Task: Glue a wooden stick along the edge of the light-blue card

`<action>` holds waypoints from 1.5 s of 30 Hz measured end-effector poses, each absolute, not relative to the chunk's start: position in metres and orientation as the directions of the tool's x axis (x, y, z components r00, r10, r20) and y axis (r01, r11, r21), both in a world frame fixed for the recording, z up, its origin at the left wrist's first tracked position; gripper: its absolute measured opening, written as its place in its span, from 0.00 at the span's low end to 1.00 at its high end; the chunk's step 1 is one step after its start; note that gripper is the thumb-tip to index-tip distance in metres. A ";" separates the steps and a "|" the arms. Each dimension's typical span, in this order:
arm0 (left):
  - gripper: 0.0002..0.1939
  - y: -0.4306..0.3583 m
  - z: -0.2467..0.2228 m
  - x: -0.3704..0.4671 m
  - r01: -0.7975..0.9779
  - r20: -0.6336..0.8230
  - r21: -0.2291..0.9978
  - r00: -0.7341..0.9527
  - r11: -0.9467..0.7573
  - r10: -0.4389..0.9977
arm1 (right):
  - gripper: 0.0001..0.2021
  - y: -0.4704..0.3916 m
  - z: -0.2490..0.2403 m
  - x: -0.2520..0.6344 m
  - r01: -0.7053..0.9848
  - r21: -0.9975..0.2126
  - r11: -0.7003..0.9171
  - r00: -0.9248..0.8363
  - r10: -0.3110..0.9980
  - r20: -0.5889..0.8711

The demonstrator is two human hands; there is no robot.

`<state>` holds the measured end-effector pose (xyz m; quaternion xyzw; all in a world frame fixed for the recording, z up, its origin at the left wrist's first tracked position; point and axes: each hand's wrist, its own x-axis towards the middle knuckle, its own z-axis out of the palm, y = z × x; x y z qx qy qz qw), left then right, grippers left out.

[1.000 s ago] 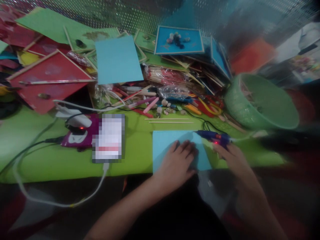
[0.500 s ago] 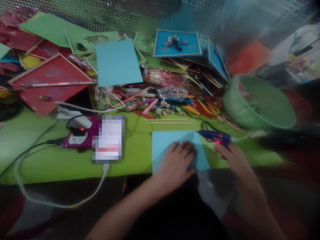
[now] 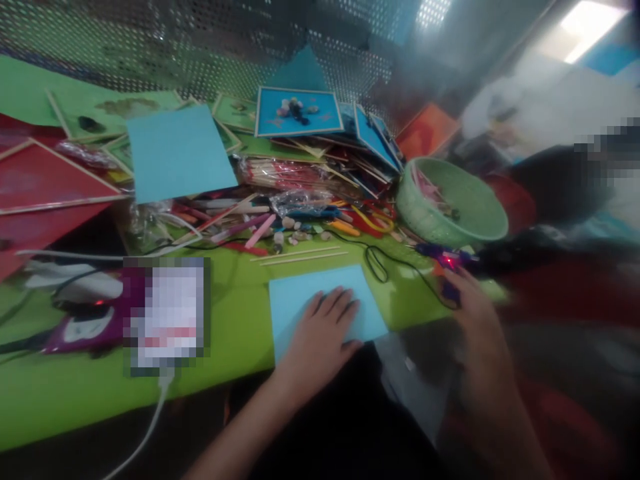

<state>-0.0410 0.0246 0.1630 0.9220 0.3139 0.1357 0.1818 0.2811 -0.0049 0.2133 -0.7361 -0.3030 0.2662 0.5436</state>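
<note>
A light blue sheet of card [image 3: 295, 293] lies at the front edge of the green table. My left hand [image 3: 323, 333] rests flat on it, fingers spread. To the right, my right hand [image 3: 470, 297] is wrapped round the handle of a dark blue glue gun [image 3: 447, 259] with a red light glowing on it. The gun's nozzle points left, above the table, and its black cord loops down beside the card. Just beyond the card lie two thin wooden sticks [image 3: 303, 256], side by side.
A green bowl [image 3: 453, 230] stands at the back right. Markers, pebbles and wrapped sticks [image 3: 285, 172] crowd the back, with framed blue [image 3: 300, 113] and red [image 3: 45, 180] panels. At left are a phone [image 3: 173, 313] on a white cable and a purple power strip [image 3: 90, 327].
The glue gun has moved away from the card's upper right corner, to the right, in my right hand. My left hand stays on the card. The whole view has turned right.
</note>
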 end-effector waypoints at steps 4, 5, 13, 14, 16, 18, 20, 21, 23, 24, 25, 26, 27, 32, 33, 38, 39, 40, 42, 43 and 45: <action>0.30 0.023 0.163 -0.044 0.519 0.171 0.402 0.767 -0.754 0.618 | 0.18 0.001 0.216 0.287 0.195 -0.908 -0.370 0.671 0.725 -0.151; 0.30 0.023 0.163 -0.045 0.519 0.172 0.401 0.767 -0.755 0.618 | 0.17 0.002 0.218 0.287 0.217 -0.889 -0.403 0.665 0.728 -0.168; 0.30 0.021 0.172 -0.080 0.580 0.153 0.386 0.726 -0.717 0.670 | 0.13 -0.004 0.240 0.307 0.633 -0.512 -0.581 0.697 0.716 0.049; 0.30 0.020 0.172 -0.086 0.598 0.149 0.384 0.712 -0.703 0.687 | 0.13 -0.005 0.241 0.307 0.728 -0.409 -0.550 0.644 0.753 0.135; 0.29 0.018 0.173 -0.097 0.637 0.141 0.383 0.676 -0.670 0.723 | 0.12 -0.001 0.244 0.299 0.863 -0.281 -0.420 0.489 0.834 0.255; 0.29 0.016 0.174 -0.107 0.672 0.139 0.379 0.638 -0.636 0.757 | 0.12 0.012 0.245 0.278 0.929 -0.298 -0.218 0.302 0.913 0.273; 0.29 0.014 0.174 -0.114 0.704 0.143 0.375 0.599 -0.603 0.788 | 0.11 0.033 0.243 0.249 0.943 -0.333 0.009 0.100 0.945 0.311; 0.29 0.014 0.174 -0.117 0.718 0.144 0.373 0.581 -0.588 0.801 | 0.11 0.045 0.242 0.233 0.938 -0.327 0.118 -0.014 0.953 0.303; 0.29 0.014 0.174 -0.121 0.741 0.141 0.373 0.550 -0.558 0.823 | 0.11 0.071 0.237 0.201 0.898 -0.335 0.284 -0.214 0.949 0.232; 0.29 0.014 0.174 -0.123 0.750 0.135 0.376 0.536 -0.544 0.833 | 0.11 0.082 0.233 0.186 0.876 -0.343 0.340 -0.277 0.935 0.220; 0.29 0.014 0.174 -0.125 0.758 0.127 0.382 0.523 -0.528 0.843 | 0.11 0.093 0.229 0.174 0.852 -0.351 0.389 -0.330 0.919 0.216; 0.29 0.014 0.174 -0.126 0.764 0.118 0.390 0.512 -0.514 0.851 | 0.11 0.102 0.225 0.163 0.839 -0.343 0.422 -0.373 0.906 0.201; 0.29 0.014 0.174 -0.128 0.768 0.107 0.400 0.503 -0.501 0.858 | 0.12 0.110 0.221 0.155 0.837 -0.317 0.446 -0.407 0.895 0.183; 0.29 0.014 0.173 -0.131 0.756 0.094 0.443 0.497 -0.483 0.863 | 0.12 0.131 0.205 0.135 0.852 -0.053 0.520 -0.512 0.850 0.123; 0.29 0.014 0.172 -0.132 0.752 0.102 0.448 0.495 -0.484 0.863 | 0.12 0.133 0.204 0.134 0.847 -0.001 0.531 -0.528 0.841 0.118; 0.27 0.015 0.171 -0.134 0.741 0.136 0.464 0.481 -0.485 0.866 | 0.14 0.137 0.204 0.129 0.809 0.163 0.565 -0.577 0.816 0.035; 0.26 0.015 0.171 -0.134 0.745 0.139 0.467 0.470 -0.476 0.872 | 0.14 0.137 0.204 0.129 0.810 0.168 0.562 -0.573 0.819 0.024; 0.26 0.016 0.171 -0.134 0.750 0.139 0.470 0.458 -0.465 0.878 | 0.14 0.137 0.204 0.129 0.817 0.165 0.553 -0.564 0.826 0.021; 0.26 0.016 0.172 -0.134 0.757 0.133 0.477 0.441 -0.447 0.888 | 0.14 0.137 0.203 0.131 0.841 0.145 0.521 -0.531 0.847 0.036; 0.26 0.016 0.172 -0.134 0.757 0.129 0.480 0.440 -0.444 0.889 | 0.14 0.136 0.203 0.133 0.854 0.130 0.504 -0.513 0.857 0.048; 0.26 0.017 0.172 -0.135 0.754 0.128 0.484 0.442 -0.445 0.888 | 0.15 0.133 0.203 0.139 0.872 0.095 0.480 -0.488 0.870 0.075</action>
